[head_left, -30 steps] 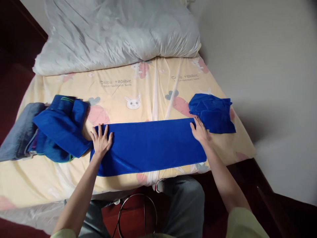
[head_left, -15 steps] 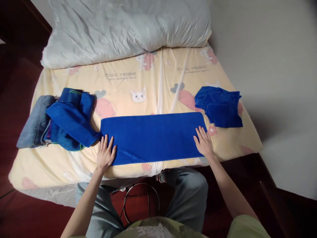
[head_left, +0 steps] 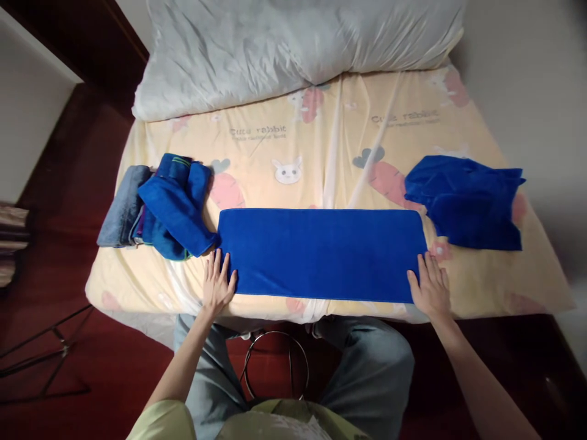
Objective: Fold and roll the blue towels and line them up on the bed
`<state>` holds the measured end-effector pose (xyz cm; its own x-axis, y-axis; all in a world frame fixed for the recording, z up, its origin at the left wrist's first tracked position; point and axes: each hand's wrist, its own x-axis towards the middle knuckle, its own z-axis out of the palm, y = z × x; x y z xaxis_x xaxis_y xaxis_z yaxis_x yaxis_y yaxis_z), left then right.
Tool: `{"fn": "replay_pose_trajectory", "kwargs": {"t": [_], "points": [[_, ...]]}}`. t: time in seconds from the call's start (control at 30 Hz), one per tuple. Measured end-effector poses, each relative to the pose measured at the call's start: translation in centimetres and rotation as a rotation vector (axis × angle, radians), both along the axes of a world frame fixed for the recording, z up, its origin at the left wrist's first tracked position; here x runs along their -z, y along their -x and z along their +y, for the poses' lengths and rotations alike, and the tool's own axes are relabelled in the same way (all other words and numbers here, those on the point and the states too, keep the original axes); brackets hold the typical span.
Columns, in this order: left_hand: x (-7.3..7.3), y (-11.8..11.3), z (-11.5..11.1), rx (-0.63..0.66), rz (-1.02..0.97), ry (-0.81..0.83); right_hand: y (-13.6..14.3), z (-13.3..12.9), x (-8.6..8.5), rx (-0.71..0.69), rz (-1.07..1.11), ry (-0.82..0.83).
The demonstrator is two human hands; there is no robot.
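A blue towel [head_left: 321, 253] lies flat as a long rectangle near the front edge of the bed. On its left end rests my left hand [head_left: 219, 284], fingers stretched out. My right hand [head_left: 430, 286] lies open over the towel's right end, the fingers a little apart. Neither hand grips the cloth. Just beyond my left hand is a heap of folded blue cloth [head_left: 177, 201] with green edging, beside a grey-blue folded cloth [head_left: 121, 208]. Past my right hand lies a crumpled blue cloth [head_left: 468, 201].
The bed's yellow sheet [head_left: 257, 165] carries rabbit and carrot prints. A large grey-white quilt [head_left: 284, 49] is bunched along the far side. Below the bed edge are my knees and a metal ring frame [head_left: 275, 366]. A thin dark stand [head_left: 59, 348] is on the floor at left.
The view has swung left, so everything sits further right in the picture. Both hands stay flat at the towel's ends; the right hand has slid slightly toward the near corner.
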<state>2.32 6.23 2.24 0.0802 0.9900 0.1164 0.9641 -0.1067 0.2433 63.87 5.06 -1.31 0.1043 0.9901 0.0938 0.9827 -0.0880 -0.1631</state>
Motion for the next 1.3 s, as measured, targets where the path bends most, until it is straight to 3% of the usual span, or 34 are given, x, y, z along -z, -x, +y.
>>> {"fn": "replay_pose_trajectory", "kwargs": {"t": [0.13,0.27,0.4,0.5,0.6,0.7,0.8,0.87,1.07,1.3], "points": [[-1.6,1.1,3.7,0.155,0.081,-0.018,0.1,0.0,0.1,0.0,0.007,-0.008],[-2.3,4.4,7.6,0.201,0.164,0.021,0.0,0.0,0.2,0.004,0.008,-0.009],[-2.2,8.7,8.3,0.23,0.183,0.047,0.0,0.0,0.1,0.001,0.015,-0.011],[-2.5,10.4,7.6,0.215,0.16,0.044,0.1,0.0,-0.1,0.001,0.02,-0.003],[-3.2,8.7,6.6,0.168,0.117,0.015,0.2,0.1,-0.3,0.007,0.02,0.001],[-3.7,4.1,5.1,0.13,0.046,-0.035,0.6,0.2,-0.7,0.003,0.013,0.008],[-3.3,-0.5,3.1,0.158,-0.027,-0.013,1.0,0.0,-1.2,0.027,-0.002,0.009],[-2.4,-2.2,2.0,0.154,-0.057,0.019,1.1,-0.4,-1.3,0.077,-0.004,-0.001],[0.1,-2.0,1.0,0.02,-0.072,0.034,0.9,-1.0,-0.8,0.147,0.043,0.021],[0.3,-2.0,1.0,0.023,-0.083,0.013,0.7,-0.8,-0.5,0.165,0.093,0.022]]}}
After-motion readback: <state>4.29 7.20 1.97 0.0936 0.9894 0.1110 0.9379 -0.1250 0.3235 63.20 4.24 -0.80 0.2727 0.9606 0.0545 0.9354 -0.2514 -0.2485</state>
